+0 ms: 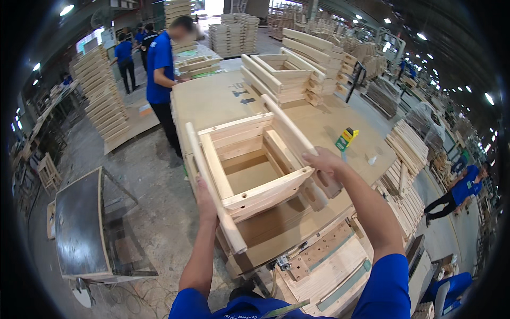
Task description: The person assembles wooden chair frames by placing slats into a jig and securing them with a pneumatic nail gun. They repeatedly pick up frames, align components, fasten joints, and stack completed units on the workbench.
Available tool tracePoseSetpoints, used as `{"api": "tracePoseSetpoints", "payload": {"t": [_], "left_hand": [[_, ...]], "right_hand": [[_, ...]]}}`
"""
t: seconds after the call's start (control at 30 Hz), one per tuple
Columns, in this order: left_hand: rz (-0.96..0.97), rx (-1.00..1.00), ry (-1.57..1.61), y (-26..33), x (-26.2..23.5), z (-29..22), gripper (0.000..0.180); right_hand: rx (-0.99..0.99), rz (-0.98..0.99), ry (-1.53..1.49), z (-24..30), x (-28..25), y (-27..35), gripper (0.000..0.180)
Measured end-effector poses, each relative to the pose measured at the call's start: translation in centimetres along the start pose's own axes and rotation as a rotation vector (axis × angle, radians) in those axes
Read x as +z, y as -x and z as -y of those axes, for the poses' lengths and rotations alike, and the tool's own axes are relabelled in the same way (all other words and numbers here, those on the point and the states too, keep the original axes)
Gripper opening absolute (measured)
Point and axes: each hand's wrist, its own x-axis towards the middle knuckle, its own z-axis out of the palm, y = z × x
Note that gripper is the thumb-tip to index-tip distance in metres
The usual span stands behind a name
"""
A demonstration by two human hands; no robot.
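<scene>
A pale wooden frame (249, 199), squarish with an open middle and two long rounded side rails, is in front of me over the cardboard-covered table. Its near crosspiece has round holes near the ends. My left hand (205, 201) is closed on the left rail, with its fingers partly hidden behind the wood. Around the right rail's near part, my right hand (323, 160) is wrapped. Below that hand, shaped wooden ends (314, 195) stick out. Whether the frame rests on the table or is held slightly above it, I cannot tell.
Stacked wooden frames (289, 80) stand at the table's far right. A yellow-green box (347, 139) and a small white bottle (372, 159) are on the cardboard (212, 101). A person in blue (160, 69) stands beyond the left edge. A metal-topped stand (79, 223) is at left.
</scene>
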Motion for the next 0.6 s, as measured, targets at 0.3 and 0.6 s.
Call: {"api": "tracePoseSetpoints", "payload": {"t": [0.3,0.6], "left_hand": [[0.042,0.047,-0.005,0.2,0.5,-0.8,0.069],[-0.093,0.206,-0.281,0.4,-2.2,-3.6,0.061]], "right_hand": [[0.004,0.027,-0.007,0.8,1.0,0.9,0.080],[-0.232,-0.393,-0.059,-4.2,0.2,13.4,0.055]]}}
